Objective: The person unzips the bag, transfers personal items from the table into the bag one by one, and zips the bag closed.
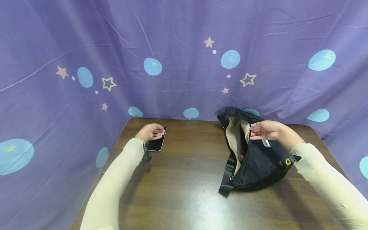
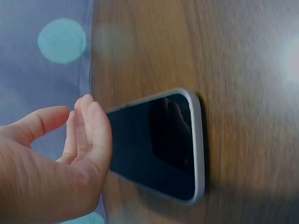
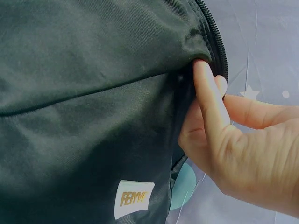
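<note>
On the right of the table lies a black bag (image 1: 267, 166) with its zipped mouth gaping, showing a beige lining (image 1: 232, 134) and something dark inside. My right hand (image 1: 265, 129) pinches the edge of the bag's opening; the right wrist view shows the thumb and fingers at the zipper (image 3: 218, 42), above a white label (image 3: 134, 198). A phone (image 1: 156, 144) with a dark screen and pale frame lies flat at the table's left. Over its far end is my left hand (image 2: 70, 154), fingers loosely bent, nothing between them. Whether it touches the phone I cannot tell.
The brown wooden table (image 1: 184, 179) ends against a purple curtain (image 1: 184, 89) at the back and left. A strap (image 1: 227, 179) of the bag hangs toward the table's middle. Both forearms wear cream sleeves, with wrist bands near the hands.
</note>
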`<act>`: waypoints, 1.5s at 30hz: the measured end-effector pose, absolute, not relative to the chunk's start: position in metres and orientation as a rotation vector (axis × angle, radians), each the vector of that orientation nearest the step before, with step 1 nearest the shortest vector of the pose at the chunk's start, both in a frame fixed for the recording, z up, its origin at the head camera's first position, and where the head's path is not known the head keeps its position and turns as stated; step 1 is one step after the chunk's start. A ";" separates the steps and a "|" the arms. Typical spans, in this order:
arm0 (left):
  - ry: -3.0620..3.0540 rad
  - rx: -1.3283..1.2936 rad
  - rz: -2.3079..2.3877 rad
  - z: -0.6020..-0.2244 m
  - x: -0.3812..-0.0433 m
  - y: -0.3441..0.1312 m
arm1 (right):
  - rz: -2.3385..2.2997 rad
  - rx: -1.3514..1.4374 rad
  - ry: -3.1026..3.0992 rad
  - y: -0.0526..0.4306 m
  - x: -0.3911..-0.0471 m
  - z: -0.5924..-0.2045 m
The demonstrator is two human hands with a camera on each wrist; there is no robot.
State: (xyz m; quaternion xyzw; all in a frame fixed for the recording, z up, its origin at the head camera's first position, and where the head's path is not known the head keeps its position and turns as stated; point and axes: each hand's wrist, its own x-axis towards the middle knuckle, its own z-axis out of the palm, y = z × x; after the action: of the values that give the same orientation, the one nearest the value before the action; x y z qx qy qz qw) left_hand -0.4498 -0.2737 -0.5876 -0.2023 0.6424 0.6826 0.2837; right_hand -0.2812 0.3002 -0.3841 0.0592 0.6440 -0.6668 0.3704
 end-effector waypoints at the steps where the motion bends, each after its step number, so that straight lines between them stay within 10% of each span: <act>1: 1.736 -0.559 1.824 -0.595 -0.456 -0.280 | -1.713 0.157 1.650 0.300 -0.281 -0.384; 17: 1.929 -0.655 1.592 -0.545 -0.413 -0.312 | -1.700 0.173 1.639 0.299 -0.281 -0.384; 34: 2.666 -0.684 0.946 -0.463 -0.305 -0.195 | -1.714 0.187 1.641 0.295 -0.280 -0.383; 45: 2.623 -0.806 0.849 -0.476 -0.321 -0.165 | -1.705 0.188 1.639 0.295 -0.281 -0.385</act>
State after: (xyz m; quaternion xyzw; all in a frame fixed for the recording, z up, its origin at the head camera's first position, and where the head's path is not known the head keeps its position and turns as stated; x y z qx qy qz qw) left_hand -0.3212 -0.1649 -0.4764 -0.2780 0.9049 0.2931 0.1342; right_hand -0.2810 0.2951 -0.3845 0.0733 0.6404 -0.6663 0.3750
